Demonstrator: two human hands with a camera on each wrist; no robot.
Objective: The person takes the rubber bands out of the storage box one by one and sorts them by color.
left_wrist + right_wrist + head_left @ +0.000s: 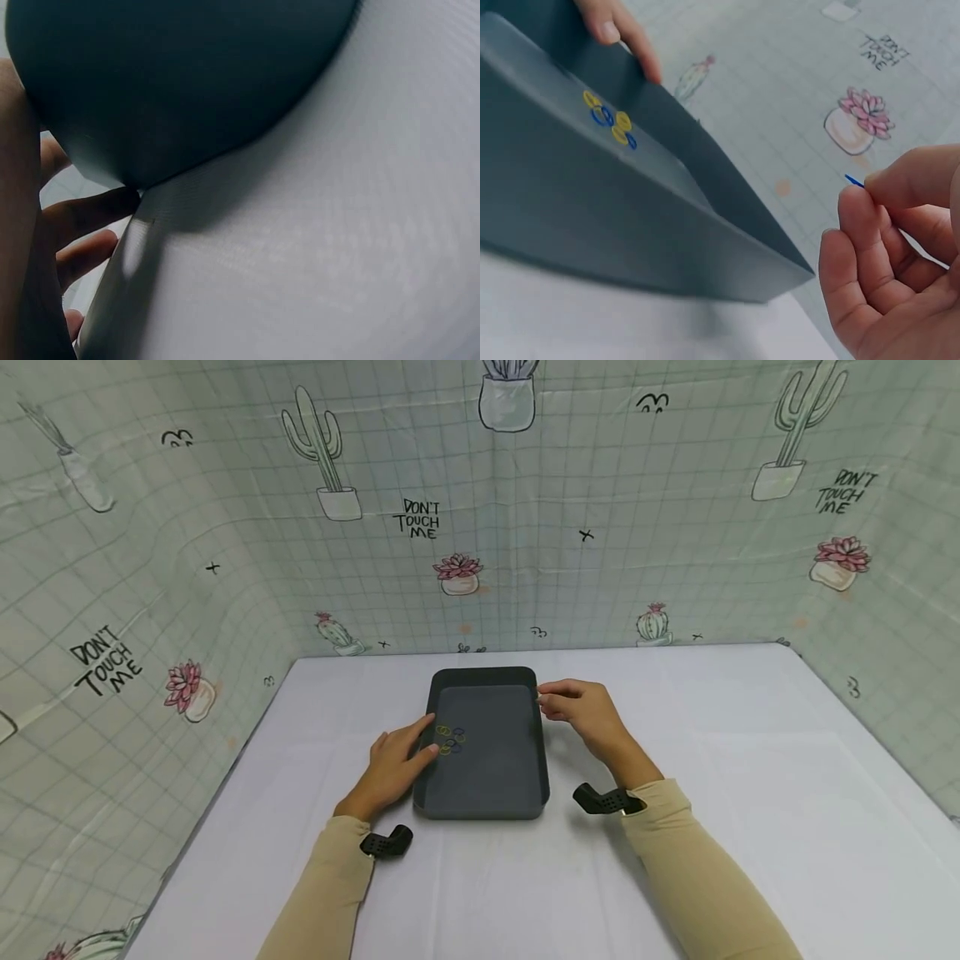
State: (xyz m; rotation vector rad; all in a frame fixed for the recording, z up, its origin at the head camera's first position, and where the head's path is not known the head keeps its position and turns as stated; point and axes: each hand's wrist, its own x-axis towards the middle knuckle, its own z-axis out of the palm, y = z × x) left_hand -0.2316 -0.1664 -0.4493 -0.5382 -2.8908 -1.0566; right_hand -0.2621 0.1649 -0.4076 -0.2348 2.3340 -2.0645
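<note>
My left hand (390, 768) grips the left wall of a dark grey rectangular tray (495, 785), the thumb over the inner side and other fingers against the outside. Inside the tray, near that hand, lie several thin small rings (622, 120), some yellow and some blue, a few overlapping. My right hand (588, 714) is at the tray's upper right side, with thumb and index finger pinched together. Between those fingertips a short blue sliver (853, 180) pokes out, like a blue ring seen edge-on; the rest of it is hidden.
The tray stands on a white-covered table (480, 893). Behind and beside the table hangs a pale checked cloth (525, 585) printed with cacti and words. A black wrist camera (386, 842) is strapped to the left wrist, another black camera (603, 799) to the right.
</note>
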